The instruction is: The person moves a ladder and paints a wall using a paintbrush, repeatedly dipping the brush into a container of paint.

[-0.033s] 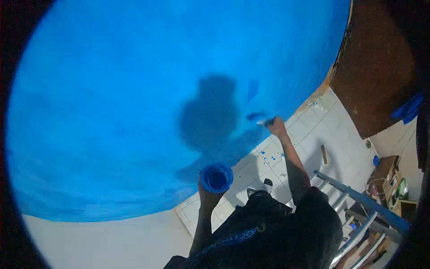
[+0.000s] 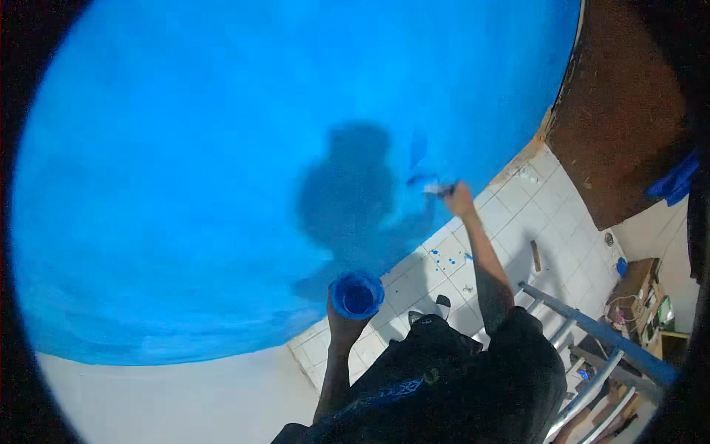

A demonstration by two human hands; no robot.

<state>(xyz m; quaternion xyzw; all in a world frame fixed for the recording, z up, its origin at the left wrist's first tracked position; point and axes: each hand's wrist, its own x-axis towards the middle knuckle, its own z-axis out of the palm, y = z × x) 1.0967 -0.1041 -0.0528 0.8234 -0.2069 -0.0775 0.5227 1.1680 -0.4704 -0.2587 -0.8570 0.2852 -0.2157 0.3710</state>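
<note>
In my right hand (image 2: 460, 200) is a paintbrush (image 2: 439, 190), gripped by its handle, with its bristles toward the blue-painted wall (image 2: 185, 148). Wet, darker blue strokes show on the wall beside the bristle end; blur hides whether the tip touches. My left hand (image 2: 346, 329) is wrapped round a cup of blue paint (image 2: 358, 295), held upright in front of my body. Dark blue paint lies inside it, and its rim is smeared with blue. A dark shadow falls on the wall between the cup and the brush.
White floor tiles (image 2: 510, 203) below carry blue paint spots. A metal ladder (image 2: 592, 325) stands close on my right. Beyond it are a cardboard box (image 2: 634, 296) with odds and ends and a brown door-like panel (image 2: 621, 111). A short wooden stick (image 2: 535, 255) lies on the tiles.
The brush in my right hand has shifted slightly upward and turned more level against the wall. My left hand and the paint cup have stayed in place.
</note>
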